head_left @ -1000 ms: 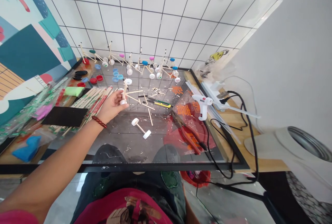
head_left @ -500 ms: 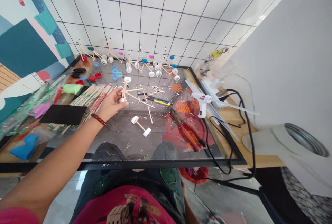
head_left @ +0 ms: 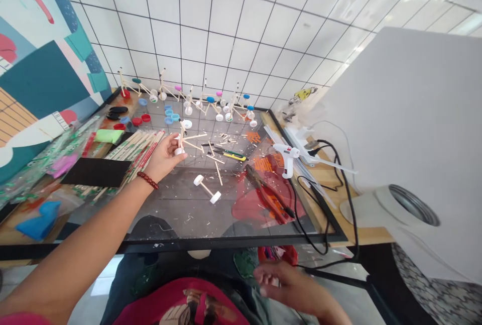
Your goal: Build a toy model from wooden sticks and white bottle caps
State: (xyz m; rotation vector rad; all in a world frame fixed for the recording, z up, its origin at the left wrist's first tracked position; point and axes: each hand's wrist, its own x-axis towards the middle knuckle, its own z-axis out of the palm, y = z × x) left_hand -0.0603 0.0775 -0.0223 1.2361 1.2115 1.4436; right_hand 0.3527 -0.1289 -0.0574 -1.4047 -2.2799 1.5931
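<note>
My left hand (head_left: 164,158) pinches a small wooden stick frame (head_left: 193,137) with white caps at its near end, holding it over the glass tabletop. Two of its sticks point right. My right hand (head_left: 288,285), slightly blurred, hangs over my lap below the table edge, fingers loosely bent and apart, with nothing visible in it. A stick axle (head_left: 207,189) with a white cap on each end lies in front of the left hand. Right of the frame, loose cut sticks (head_left: 218,172) lie by a yellow-and-green cutting tool (head_left: 234,156).
Finished stick tricycles (head_left: 211,100) line the back wall. Blue caps (head_left: 172,117) and red caps (head_left: 146,118) sit at back left, near bundled sticks (head_left: 141,149) and a black sheet (head_left: 96,172). Pliers (head_left: 265,192), a white glue gun (head_left: 286,158) and black cables (head_left: 301,214) lie at right.
My right hand has come into view over my lap from the lower right. My left hand keeps its hold on the stick frame. The camera view has shifted slightly.
</note>
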